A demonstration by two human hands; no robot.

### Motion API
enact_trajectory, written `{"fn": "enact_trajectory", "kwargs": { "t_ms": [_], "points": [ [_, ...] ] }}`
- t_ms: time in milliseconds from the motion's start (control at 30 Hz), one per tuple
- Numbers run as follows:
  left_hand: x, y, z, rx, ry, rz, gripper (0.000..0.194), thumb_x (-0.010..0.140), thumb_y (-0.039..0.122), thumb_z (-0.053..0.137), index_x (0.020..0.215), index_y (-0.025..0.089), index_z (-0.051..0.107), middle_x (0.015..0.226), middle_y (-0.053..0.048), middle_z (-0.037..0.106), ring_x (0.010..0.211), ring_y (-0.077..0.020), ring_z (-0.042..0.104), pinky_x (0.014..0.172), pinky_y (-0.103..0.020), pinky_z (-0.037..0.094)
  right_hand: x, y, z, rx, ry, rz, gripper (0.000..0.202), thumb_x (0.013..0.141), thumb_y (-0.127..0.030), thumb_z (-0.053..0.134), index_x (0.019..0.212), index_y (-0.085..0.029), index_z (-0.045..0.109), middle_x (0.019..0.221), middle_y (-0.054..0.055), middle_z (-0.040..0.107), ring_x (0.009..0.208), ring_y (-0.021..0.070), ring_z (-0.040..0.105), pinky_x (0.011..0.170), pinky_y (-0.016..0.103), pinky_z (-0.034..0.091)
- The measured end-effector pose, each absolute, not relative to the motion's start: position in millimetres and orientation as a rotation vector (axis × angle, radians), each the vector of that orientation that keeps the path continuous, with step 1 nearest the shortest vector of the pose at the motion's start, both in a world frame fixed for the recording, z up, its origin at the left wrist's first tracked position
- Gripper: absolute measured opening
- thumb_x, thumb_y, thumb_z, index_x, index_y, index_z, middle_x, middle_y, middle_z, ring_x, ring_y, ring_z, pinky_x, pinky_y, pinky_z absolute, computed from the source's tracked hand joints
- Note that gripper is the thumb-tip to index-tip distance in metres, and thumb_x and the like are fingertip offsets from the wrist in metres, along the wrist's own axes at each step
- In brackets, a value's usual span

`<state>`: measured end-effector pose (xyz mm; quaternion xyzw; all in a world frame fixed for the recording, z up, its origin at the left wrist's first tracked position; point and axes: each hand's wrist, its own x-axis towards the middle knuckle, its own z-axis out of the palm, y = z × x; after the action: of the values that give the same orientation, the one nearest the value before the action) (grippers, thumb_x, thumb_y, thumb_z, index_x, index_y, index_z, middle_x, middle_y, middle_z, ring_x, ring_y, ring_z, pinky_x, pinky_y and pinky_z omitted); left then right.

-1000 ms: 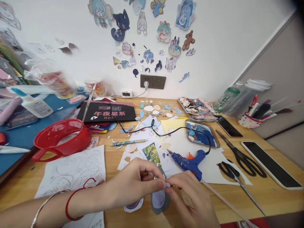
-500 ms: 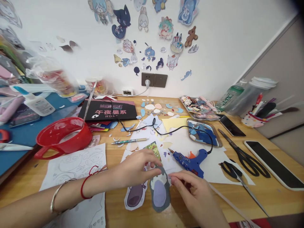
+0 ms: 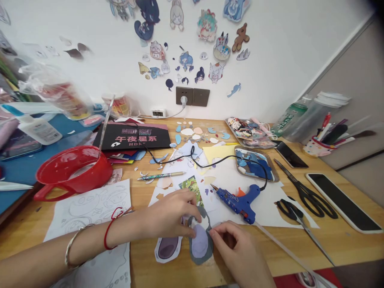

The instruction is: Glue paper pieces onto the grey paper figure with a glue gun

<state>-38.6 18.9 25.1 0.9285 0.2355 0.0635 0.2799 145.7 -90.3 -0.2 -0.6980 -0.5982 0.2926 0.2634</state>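
My left hand reaches over a layered grey paper cutout on the table. Its thumb and forefinger press on the cutout's upper part, at the edge of a lavender oval and a pale piece above it. At the cutout's right edge, my right hand is closed, thumb and forefinger pinched together. What lies between those fingertips is too small to make out. To the left lies a printed cutout with a dark purple oval, partly under my left hand.
A blue glue gun lies beyond my right hand, its black cord looping across papers. Two pairs of scissors and a phone are on the right. On the left are a red mug and a sketch sheet.
My left thumb and forefinger have come down onto the cutout and lavender oval. My right fingertips have moved slightly down and inward along the cutout's edge. The view has shifted a little.
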Motion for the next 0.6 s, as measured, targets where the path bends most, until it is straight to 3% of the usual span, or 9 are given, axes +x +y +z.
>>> {"fn": "enact_trajectory", "kwargs": {
  "t_ms": [267,600],
  "points": [
    [-40.0,17.7,25.2,2.514,0.628,0.183,0.025,0.068,0.033,0.078,0.089,0.024,0.07,0.084,-0.002,0.056,0.081,-0.0187,0.054,0.064,-0.026,0.038,141.6,-87.2,-2.9,-1.942,-1.606,0.773,0.024,0.083,-0.036,0.051,0.066,-0.022,0.061,0.061,0.0,0.061,0.057,0.0169,0.055,0.052,0.025,0.04],
    [-38.9,18.5,22.5,2.488,0.646,0.177,0.025,0.069,0.033,0.077,0.09,0.024,0.07,0.085,-0.003,0.056,0.083,-0.0196,0.054,0.065,-0.027,0.037,138.6,-91.7,-5.7,-2.028,-1.861,0.481,0.029,0.087,-0.035,0.046,0.06,-0.022,0.045,0.056,-0.001,0.055,0.055,0.0168,0.055,0.045,0.024,0.034]
  ]
}}
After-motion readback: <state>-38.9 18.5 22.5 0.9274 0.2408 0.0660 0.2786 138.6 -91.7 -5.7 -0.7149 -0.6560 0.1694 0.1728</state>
